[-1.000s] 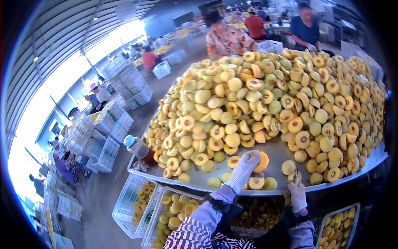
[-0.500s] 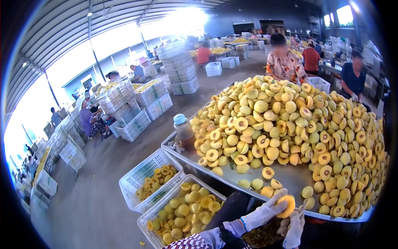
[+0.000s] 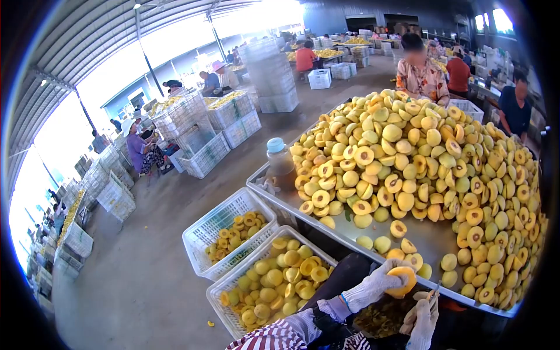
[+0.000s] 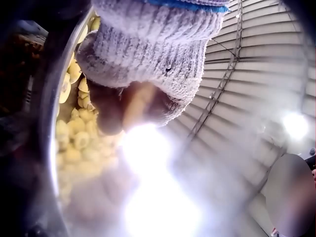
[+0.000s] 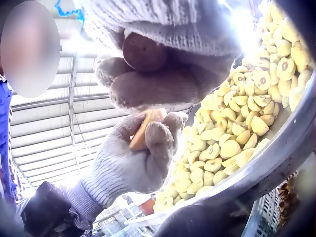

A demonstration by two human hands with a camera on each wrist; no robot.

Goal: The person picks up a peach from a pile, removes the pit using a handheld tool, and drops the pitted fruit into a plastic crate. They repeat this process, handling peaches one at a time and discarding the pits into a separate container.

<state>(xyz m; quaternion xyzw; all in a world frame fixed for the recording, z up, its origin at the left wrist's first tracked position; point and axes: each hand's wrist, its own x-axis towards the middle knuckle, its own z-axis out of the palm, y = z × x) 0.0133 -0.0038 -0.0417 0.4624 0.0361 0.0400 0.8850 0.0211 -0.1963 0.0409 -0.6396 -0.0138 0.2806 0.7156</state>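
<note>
Far left of our head view: two white slatted plastic crates. The farther crate (image 3: 205,233) holds a few pitted yellow halves; the nearer crate (image 3: 233,286) is heaped with smooth yellow peach halves.

Beyond them a clear bottle with a blue cap (image 3: 279,163) stands on the corner of the metal-topped desk (image 3: 431,242), beside a large mound of halved yellow peaches (image 3: 420,157).

At the desk's near edge, our left hand in a white knitted glove (image 3: 373,286) has its fingers curled around a yellow-orange peach half (image 3: 400,280), held just off the rim. In the right wrist view the same half (image 5: 145,126) sits pinched between thumb and fingers (image 5: 158,136).

Just right and lower, our gloved right hand (image 3: 423,318) curls around a small tool with a brown rounded handle (image 5: 143,52), fingers wrapped tight. Its thin tip (image 3: 434,289) stands close beside the held fruit; contact cannot be told.
</note>
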